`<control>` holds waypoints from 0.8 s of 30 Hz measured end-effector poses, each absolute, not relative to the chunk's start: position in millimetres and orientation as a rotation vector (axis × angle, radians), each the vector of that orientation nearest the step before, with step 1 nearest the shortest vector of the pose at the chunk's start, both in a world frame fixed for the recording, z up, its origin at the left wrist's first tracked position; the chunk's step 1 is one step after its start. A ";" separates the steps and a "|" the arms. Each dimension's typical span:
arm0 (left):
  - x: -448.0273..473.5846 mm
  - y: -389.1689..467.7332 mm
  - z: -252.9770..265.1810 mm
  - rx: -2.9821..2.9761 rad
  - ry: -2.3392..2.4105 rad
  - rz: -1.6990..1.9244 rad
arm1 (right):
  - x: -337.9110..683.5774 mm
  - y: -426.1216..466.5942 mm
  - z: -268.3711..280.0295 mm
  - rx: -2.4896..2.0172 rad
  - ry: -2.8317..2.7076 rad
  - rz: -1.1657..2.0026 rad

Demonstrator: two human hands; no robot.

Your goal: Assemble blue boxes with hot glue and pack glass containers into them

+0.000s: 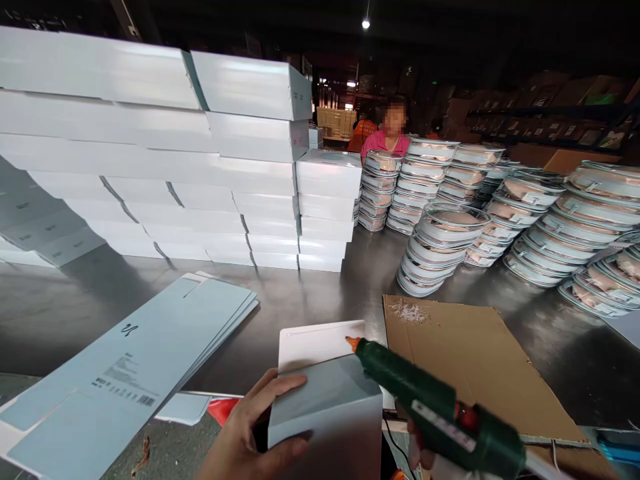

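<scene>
Box wall: I'm seeing white boxes standing stacked on a metal table.
Held box: showing by the table's near edge, probably light, stiff, slick, easily dented; edges are offering the safest hold.
Glue gun: pointing its tip at a white flap.
Left hand: clasping the box.
Right hand: half-hidden, gripping the gun.

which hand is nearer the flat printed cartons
Left. The left hand, on the pale box, is right of the flat printed cartons; the right hand, holding the hot glue gun, is farther right.
</scene>
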State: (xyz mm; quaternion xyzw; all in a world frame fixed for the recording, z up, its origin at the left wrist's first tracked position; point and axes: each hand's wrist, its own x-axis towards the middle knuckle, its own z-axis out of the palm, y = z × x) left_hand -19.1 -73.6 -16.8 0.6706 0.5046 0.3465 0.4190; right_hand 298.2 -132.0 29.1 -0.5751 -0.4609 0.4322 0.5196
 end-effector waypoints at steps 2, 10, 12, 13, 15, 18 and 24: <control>-25.1 -71.9 -25.5 1.598 1.194 0.867 | 310.2 -126.2 35.3 -1.335 -1.002 1.094; -32.7 -69.6 -24.1 1.710 1.115 0.681 | 397.0 -100.0 40.8 -1.796 -0.766 0.950; -32.9 -68.6 -20.4 1.742 1.101 0.618 | 393.0 -108.8 39.2 -1.838 -0.803 0.869; -32.5 -68.0 -19.9 1.756 1.090 0.594 | 382.8 -113.5 37.7 -1.812 -0.861 0.849; -29.9 -67.5 -21.6 1.775 1.070 0.597 | 349.8 -120.0 33.1 -1.594 -1.107 0.913; -19.0 -70.7 -27.1 1.723 1.012 0.761 | 294.9 -120.6 23.5 -1.147 -1.451 1.187; 4.6 -79.9 -23.3 1.279 0.790 1.263 | 269.4 -111.9 14.8 -1.050 -1.800 0.950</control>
